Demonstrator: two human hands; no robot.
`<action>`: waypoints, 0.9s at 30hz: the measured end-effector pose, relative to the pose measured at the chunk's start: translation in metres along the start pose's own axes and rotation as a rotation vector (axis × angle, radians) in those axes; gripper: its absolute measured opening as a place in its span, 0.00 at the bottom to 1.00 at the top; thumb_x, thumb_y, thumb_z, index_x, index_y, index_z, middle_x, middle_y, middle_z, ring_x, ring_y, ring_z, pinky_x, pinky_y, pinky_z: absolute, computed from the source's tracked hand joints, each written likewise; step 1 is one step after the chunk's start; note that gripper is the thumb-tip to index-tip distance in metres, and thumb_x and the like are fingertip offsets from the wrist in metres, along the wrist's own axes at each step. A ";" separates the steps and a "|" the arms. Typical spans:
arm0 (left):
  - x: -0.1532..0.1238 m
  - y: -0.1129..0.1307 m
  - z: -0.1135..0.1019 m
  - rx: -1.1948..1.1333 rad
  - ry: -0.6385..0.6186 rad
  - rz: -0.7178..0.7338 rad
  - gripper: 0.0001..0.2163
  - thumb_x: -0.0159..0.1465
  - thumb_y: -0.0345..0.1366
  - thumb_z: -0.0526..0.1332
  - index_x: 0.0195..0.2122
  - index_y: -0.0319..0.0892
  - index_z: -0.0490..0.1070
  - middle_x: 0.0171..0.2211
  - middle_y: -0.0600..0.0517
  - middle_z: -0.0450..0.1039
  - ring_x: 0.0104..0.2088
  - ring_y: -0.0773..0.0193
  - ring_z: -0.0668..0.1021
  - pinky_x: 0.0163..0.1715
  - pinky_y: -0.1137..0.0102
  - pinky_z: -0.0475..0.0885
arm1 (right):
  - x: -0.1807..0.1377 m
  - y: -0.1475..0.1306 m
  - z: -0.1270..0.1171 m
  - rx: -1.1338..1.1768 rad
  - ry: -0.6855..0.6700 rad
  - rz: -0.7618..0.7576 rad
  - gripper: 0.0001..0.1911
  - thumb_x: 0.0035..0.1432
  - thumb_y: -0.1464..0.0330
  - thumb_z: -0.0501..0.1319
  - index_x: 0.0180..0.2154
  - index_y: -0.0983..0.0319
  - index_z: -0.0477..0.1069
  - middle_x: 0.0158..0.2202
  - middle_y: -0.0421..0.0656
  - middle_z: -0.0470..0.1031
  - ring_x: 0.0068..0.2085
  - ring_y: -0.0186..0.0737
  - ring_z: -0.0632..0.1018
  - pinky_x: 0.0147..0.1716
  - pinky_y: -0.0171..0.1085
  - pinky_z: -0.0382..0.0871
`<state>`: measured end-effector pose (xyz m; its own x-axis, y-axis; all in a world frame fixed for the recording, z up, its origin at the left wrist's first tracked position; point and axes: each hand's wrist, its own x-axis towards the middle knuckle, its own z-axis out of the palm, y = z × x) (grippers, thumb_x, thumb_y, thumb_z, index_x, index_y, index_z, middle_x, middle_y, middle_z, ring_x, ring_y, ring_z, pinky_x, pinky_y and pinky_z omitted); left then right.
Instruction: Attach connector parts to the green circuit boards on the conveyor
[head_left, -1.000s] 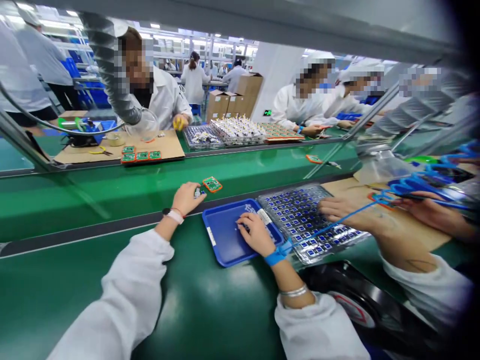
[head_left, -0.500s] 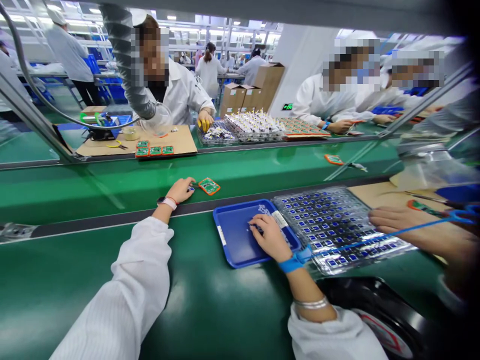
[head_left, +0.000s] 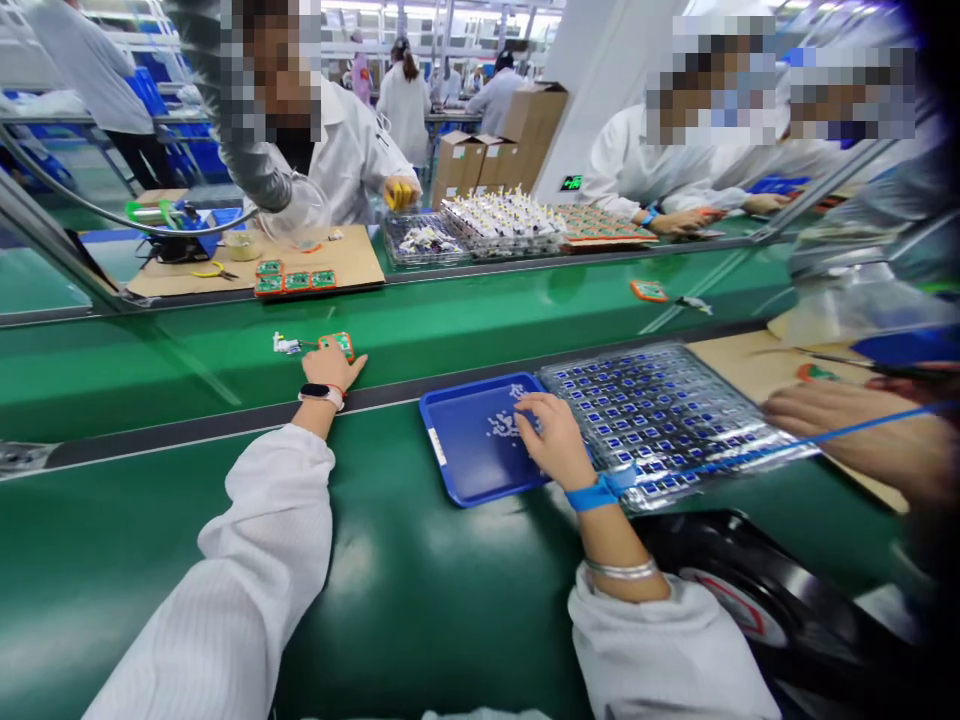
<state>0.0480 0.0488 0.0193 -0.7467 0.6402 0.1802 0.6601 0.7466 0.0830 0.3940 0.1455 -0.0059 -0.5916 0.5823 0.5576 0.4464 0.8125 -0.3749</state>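
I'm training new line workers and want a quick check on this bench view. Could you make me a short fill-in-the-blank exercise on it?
The person's right hand reaches over a plastic tray coloured ____.
The person's left hand lies next to a green circuit board with an ____ frame.
A clear blister tray lies to the ____ of the coloured tray.

Missing words: blue; orange; right.

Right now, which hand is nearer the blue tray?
Right hand, over the right side of the blue tray. Left hand is farther, apart from the tray, beyond its left side.
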 end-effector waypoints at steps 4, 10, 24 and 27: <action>0.005 -0.009 -0.002 -0.005 0.018 -0.037 0.26 0.59 0.50 0.55 0.50 0.33 0.61 0.38 0.35 0.73 0.42 0.40 0.75 0.38 0.57 0.68 | -0.001 0.002 0.002 0.037 -0.032 0.003 0.05 0.56 0.70 0.55 0.30 0.61 0.68 0.38 0.49 0.72 0.43 0.46 0.72 0.45 0.48 0.65; 0.011 -0.060 -0.010 -0.286 0.015 -0.087 0.32 0.52 0.53 0.62 0.53 0.38 0.60 0.42 0.38 0.74 0.44 0.44 0.76 0.41 0.57 0.70 | -0.003 0.005 0.011 0.071 -0.096 0.025 0.07 0.56 0.69 0.55 0.26 0.62 0.68 0.34 0.48 0.70 0.40 0.46 0.71 0.43 0.47 0.65; -0.128 -0.069 -0.027 -0.550 -0.192 0.718 0.27 0.54 0.47 0.63 0.52 0.42 0.60 0.50 0.44 0.69 0.48 0.54 0.73 0.49 0.62 0.69 | -0.004 0.009 0.013 0.058 -0.143 0.065 0.08 0.55 0.69 0.55 0.25 0.61 0.69 0.34 0.48 0.70 0.39 0.46 0.71 0.43 0.48 0.65; -0.143 -0.072 -0.029 -0.497 -0.250 0.793 0.26 0.57 0.45 0.61 0.54 0.43 0.59 0.49 0.44 0.68 0.48 0.54 0.72 0.47 0.62 0.69 | -0.004 0.009 0.012 0.045 -0.132 0.062 0.07 0.55 0.70 0.55 0.26 0.61 0.69 0.34 0.48 0.70 0.39 0.46 0.71 0.43 0.47 0.65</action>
<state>0.1093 -0.1016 0.0165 -0.0271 0.9877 0.1541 0.8957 -0.0444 0.4424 0.3919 0.1513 -0.0205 -0.6484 0.6273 0.4313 0.4557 0.7737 -0.4402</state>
